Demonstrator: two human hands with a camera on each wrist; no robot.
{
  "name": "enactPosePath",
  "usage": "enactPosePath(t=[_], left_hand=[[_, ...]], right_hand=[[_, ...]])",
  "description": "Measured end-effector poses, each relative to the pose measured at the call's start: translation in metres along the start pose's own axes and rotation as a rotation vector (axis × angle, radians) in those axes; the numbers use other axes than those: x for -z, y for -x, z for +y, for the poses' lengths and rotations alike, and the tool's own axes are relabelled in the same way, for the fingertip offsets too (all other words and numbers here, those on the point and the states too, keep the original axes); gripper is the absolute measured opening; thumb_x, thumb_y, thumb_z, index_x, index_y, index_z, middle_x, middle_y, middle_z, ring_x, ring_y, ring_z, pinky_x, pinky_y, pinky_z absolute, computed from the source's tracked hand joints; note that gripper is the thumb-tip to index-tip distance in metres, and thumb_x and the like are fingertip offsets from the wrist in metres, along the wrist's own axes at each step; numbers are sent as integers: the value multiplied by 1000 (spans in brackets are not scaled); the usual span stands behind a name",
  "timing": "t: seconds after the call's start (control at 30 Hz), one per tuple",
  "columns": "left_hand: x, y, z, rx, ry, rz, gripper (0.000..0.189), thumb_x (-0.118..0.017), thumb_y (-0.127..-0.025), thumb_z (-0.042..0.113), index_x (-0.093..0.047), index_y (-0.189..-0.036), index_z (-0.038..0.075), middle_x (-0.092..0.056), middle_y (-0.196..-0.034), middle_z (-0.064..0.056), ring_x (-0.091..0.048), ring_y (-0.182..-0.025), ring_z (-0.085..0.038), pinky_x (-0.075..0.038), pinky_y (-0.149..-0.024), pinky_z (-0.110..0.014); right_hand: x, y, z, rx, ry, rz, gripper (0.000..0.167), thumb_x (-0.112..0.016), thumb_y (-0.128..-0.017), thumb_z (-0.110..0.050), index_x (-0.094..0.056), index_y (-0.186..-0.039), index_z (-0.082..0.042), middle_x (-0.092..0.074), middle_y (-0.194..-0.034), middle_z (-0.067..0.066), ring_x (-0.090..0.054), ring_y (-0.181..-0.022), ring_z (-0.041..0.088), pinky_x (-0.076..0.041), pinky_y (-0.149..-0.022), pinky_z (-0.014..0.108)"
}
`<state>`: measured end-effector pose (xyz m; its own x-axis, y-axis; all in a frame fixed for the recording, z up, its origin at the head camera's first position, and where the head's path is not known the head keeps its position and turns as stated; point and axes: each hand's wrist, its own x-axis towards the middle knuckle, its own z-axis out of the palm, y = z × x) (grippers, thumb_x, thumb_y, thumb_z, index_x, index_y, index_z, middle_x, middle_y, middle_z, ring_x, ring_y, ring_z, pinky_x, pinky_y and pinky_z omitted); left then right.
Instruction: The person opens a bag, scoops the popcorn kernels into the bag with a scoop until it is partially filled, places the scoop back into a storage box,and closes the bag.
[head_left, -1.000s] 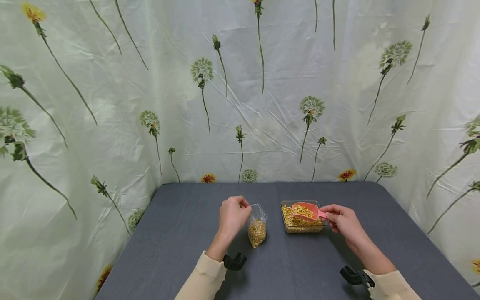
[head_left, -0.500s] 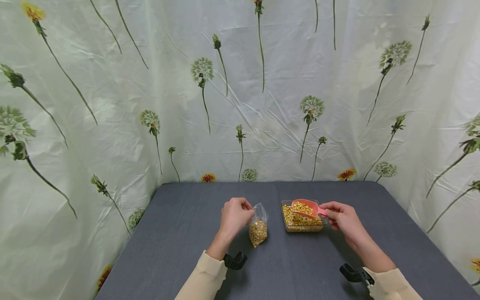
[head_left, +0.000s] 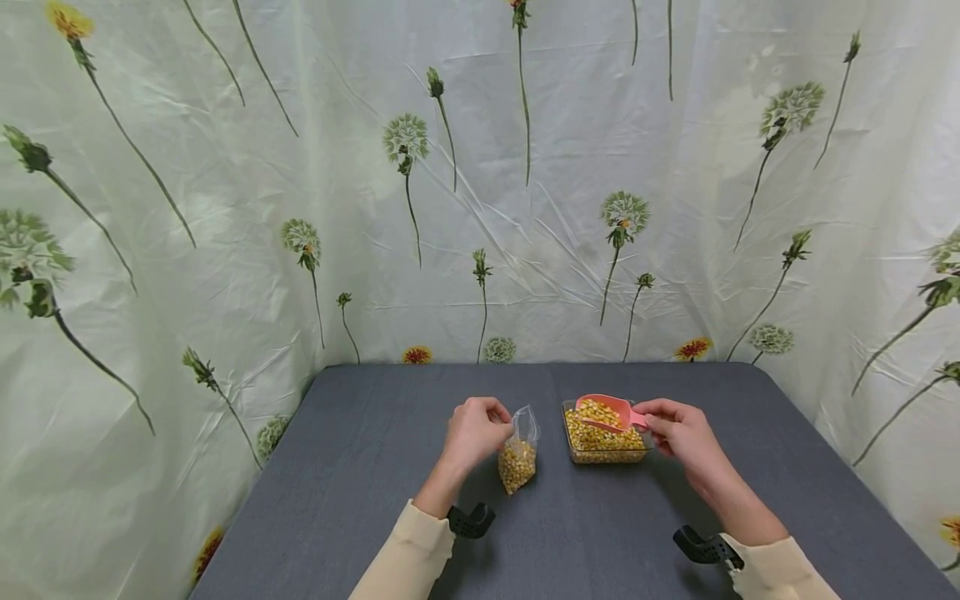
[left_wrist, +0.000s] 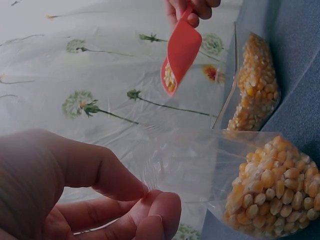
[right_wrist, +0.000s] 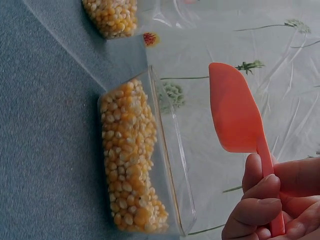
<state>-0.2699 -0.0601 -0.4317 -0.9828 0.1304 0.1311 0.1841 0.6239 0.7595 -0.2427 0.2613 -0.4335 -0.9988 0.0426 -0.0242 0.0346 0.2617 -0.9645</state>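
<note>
Between thumb and fingers, my left hand (head_left: 474, 432) pinches the top edge of a clear plastic bag (left_wrist: 270, 185). Corn kernels fill the lower part of this bag, and its mouth gapes in the head view. My right hand (head_left: 686, 433) grips the handle of a coral-pink scoop (right_wrist: 235, 110). Kernels lie in the scoop, seen in the head and left wrist views. The scoop is held above a clear rectangular container (head_left: 609, 457) of corn kernels (right_wrist: 130, 160). In the right wrist view it stands clear of the container's rim.
A dark grey cloth covers the table (head_left: 360, 467). Behind it hangs a pale curtain (head_left: 540, 275) printed with dandelions. The bag is left of the container, with a strip of table between them. Each wrist wears a black camera mount (head_left: 471, 522).
The right hand has raised the loaded scoop and shifted it slightly left over the container. The left hand and bag have moved a little to the right, the bag's mouth showing wider.
</note>
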Motion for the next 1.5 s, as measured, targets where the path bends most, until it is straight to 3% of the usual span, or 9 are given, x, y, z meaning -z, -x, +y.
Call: enactPosePath(t=[0.47,0.9,1.5], left_hand=[[-3,-1,0,12,12,26,16,-65,-85,10,-68,-70,16,-62,-52,1,-58,-47,-15,-44,-53,-34],[-5,-1,0,-1,77,5,20,-65,-89,11,-65,-69,12,-61,-52,-1,-59,-46,-19,-38,-46,-31],[-5,-2,2,26,170,19,19,-61,-91,12,-67,-74,10,-63,-58,0,-66,-51,-25,-49,-47,-34]], right_hand=[[-13,4,-14,22,-6,-15,24,-55,-102,-9,-64,-120,6,-57,-82,8,-47,-66,17,-39,-55,30],[-24,7,-22,21,-33,-54,25,-55,-102,-9,-64,-120,5,-56,-84,9,-47,-67,17,-40,-56,29],[-45,7,-28,33,-39,-95,24,-55,-102,-6,-65,-120,5,-59,-82,9,-46,-64,18,-38,-53,31]])
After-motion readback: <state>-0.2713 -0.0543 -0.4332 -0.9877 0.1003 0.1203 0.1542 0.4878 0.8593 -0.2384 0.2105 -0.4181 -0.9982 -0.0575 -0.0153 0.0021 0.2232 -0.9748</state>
